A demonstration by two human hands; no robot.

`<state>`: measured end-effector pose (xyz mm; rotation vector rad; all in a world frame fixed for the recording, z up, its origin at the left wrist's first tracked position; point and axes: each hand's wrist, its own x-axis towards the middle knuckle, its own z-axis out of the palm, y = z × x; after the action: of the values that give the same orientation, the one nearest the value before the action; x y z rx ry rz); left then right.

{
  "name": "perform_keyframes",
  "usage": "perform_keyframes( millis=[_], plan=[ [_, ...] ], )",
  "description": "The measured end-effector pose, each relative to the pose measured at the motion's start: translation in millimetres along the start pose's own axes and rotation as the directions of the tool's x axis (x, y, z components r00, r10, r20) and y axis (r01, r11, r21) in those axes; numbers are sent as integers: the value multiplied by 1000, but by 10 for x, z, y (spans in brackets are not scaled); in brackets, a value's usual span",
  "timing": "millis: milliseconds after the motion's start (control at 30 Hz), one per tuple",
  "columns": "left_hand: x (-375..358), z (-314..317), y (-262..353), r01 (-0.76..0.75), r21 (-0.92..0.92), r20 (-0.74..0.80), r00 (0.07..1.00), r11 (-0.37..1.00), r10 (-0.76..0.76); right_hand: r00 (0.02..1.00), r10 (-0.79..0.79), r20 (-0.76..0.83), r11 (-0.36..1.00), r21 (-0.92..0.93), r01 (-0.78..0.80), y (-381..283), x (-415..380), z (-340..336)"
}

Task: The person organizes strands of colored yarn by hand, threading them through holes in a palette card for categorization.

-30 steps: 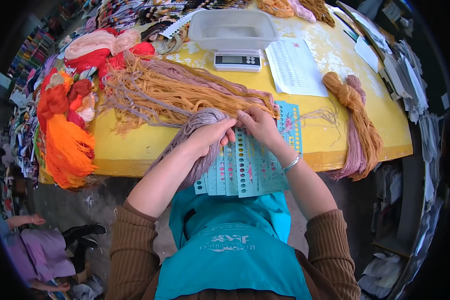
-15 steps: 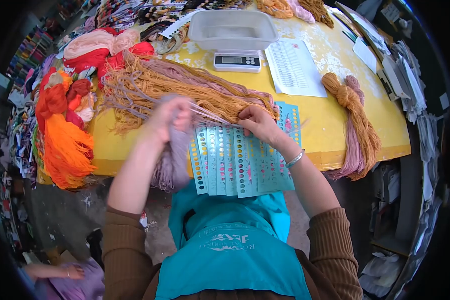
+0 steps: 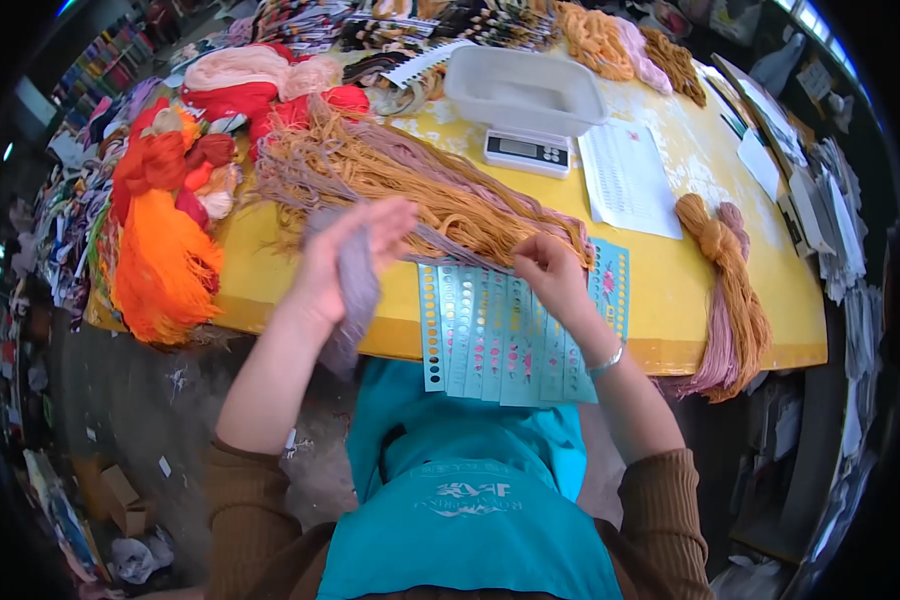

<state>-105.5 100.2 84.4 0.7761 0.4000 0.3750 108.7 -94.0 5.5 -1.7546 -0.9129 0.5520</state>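
A greyish-purple hank of thread (image 3: 358,285) hangs through my left hand (image 3: 332,262), held at the thumb and palm, while the fingers stretch out to the right, a little blurred. My right hand (image 3: 555,282) has its thumb and fingertips pinched together above the thread cards; anything between them is too small to make out. Behind both hands lies a long pile of golden-brown thread (image 3: 430,195) with mauve strands mixed in. Several turquoise cards with rows of holes (image 3: 495,345) overlap at the table's front edge, below my right hand.
Orange thread (image 3: 165,265) and red thread (image 3: 235,100) lie on the left. A digital scale (image 3: 526,152) stands before a clear plastic tub (image 3: 525,88). Beside them is a printed sheet (image 3: 630,180). A tied golden and pink hank (image 3: 727,290) hangs over the yellow table's (image 3: 660,290) front right edge.
Pale strands stretched between my hands half a second ago; none show there now. My left fingers have straightened from a closed grip. The view has shifted, and a person at lower left has left it.
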Motion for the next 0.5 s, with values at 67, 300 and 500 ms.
perform_keyframes(
  millis=[67,300,500],
  plan=[
    [-47,100,-177,48,-48,114,993,998,-42,997,-52,57,959,282,34,-372,-102,212],
    [-187,318,-353,13,131,259,965,991,-47,962,79,262,735,637,-234,-962,-330,624],
    [-225,272,-312,44,106,250,966,993,-69,952,139,271,468,830,-305,-932,-328,552]
  ],
)
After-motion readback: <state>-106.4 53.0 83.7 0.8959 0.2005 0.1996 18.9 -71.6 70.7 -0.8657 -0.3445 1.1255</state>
